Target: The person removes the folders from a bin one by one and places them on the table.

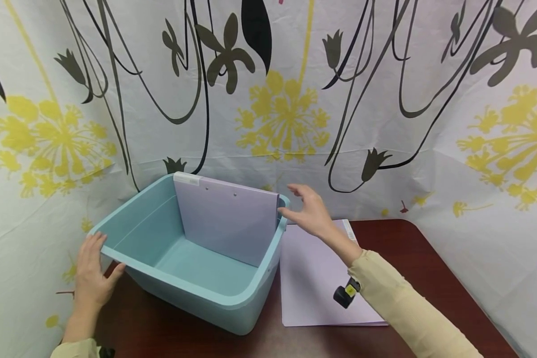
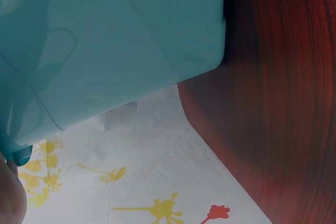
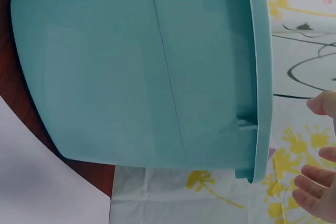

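A light-blue plastic tub [image 1: 174, 279] sits at an angle on the table. Inside it, a lilac folder-like sheet [image 1: 232, 219] with a white label strip stands leaning against the back wall. My left hand [image 1: 91, 273] rests its fingertips on the rim at the left front corner, thumb spread away. In the left wrist view, part of that hand [image 2: 11, 200] shows at the rim's edge. Over by the back right corner, my right hand [image 1: 311, 211] holds nothing, its thumb and fingers spread beside the lilac sheet's edge. The right wrist view shows its fingers [image 3: 315, 184] apart from the tub's rim.
More lilac sheets [image 1: 311, 283] lie flat on the dark reddish-brown wooden table [image 1: 402, 268], right of the tub. A white cloth [image 1: 268, 124] with yellow and dark plant prints hangs behind and at both sides.
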{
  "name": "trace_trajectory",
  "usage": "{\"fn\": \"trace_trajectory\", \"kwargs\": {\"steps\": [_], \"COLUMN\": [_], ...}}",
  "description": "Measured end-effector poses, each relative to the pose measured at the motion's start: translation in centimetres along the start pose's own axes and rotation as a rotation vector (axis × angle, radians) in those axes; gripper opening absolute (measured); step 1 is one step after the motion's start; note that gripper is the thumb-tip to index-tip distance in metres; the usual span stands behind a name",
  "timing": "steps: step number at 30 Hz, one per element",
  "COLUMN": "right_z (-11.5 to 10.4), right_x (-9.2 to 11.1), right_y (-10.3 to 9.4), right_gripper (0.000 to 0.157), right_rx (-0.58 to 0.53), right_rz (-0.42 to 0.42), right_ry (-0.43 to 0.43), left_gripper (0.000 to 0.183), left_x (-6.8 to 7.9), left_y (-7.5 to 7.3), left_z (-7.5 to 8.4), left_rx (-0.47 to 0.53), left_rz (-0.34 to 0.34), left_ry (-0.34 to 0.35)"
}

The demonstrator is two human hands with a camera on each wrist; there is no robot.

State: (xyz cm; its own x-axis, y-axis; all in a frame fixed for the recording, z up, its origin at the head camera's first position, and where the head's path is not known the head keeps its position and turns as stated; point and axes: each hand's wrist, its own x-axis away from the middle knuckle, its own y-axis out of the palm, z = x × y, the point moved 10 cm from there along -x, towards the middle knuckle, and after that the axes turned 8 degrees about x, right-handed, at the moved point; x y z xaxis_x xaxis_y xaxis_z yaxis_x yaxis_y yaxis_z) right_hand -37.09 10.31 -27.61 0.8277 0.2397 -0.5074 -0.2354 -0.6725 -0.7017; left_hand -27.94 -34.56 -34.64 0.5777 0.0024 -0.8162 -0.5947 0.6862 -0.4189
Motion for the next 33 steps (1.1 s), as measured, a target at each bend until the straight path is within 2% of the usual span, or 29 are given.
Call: {"fn": "trace_trajectory", "kwargs": {"steps": [6, 13, 22, 28, 33], "right_z": [-1.2, -2.2, -2.8, -3.1, -2.9], "right_x": [-1.2, -2.9, -4.6, -5.2, -5.6], "right_y": [0.6, 1.5, 3.9, 5.3, 5.9], "right_gripper": [0.059, 0.061, 0.060, 0.058, 0.057], "right_rx": [0.020, 0.043, 0.053, 0.042, 0.036], "right_rz": [-0.006, -0.060, -0.121, -0.136, -0.139], "right_ry": [-0.056, -0.109, -0.161, -0.181, -0.166], "left_gripper": [0.090, 0.095, 0.097, 0.093, 0.094], "left_x": [0.0, -0.1, -0.1, 0.1, 0.1], "left_y": [-0.2, -0.2, -0.2, -0.2, -0.2], "left_z": [0.2, 0.4, 0.2, 0.3, 0.3], "left_rx": [-0.005, -0.004, -0.003, 0.019, 0.019], "left_rz": [0.009, 0.025, 0.033, 0.023, 0.030], "left_ry": [0.005, 0.013, 0.016, 0.011, 0.009]}}
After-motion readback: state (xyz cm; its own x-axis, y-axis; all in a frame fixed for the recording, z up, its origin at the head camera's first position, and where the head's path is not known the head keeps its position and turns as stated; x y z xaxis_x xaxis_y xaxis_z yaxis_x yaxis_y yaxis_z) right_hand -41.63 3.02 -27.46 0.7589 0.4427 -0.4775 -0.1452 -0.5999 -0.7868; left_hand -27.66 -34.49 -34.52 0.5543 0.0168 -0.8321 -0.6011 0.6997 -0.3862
